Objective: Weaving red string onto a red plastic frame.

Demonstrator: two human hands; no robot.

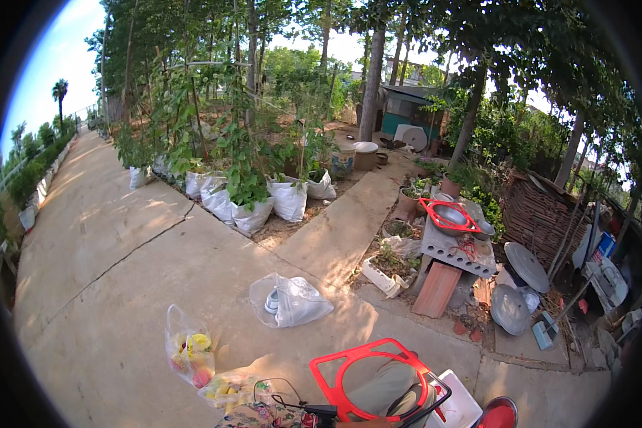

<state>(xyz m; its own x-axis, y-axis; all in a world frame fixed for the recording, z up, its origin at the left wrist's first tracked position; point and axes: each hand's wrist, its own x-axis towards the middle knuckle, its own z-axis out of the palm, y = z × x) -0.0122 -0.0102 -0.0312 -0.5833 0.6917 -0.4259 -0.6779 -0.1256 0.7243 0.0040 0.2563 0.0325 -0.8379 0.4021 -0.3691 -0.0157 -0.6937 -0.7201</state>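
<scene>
A red square frame with a round opening [324, 375] is tilted in front of me, over my trouser legs. A dark curved bar [446, 391] runs along its right side. At the lower edge, a sliver of skin [367, 423], seemingly of my right arm or hand, lies by the frame's near edge; its fingers are hidden. My left hand does not show. Patterned fabric [253, 415] and a dark cable [282, 385] are beside it. Close on the right stand a white box [464, 403] and a metal bowl with something red [499, 416].
Clear bags with yellow and pink contents [191, 349] and a white bag [303, 303] lie on the concrete. A similar red frame [471, 227] rests around a metal basin on a slab table [435, 242]. Planted white sacks [289, 200], round lids [526, 265] and stacked tiles [542, 217] stand beyond.
</scene>
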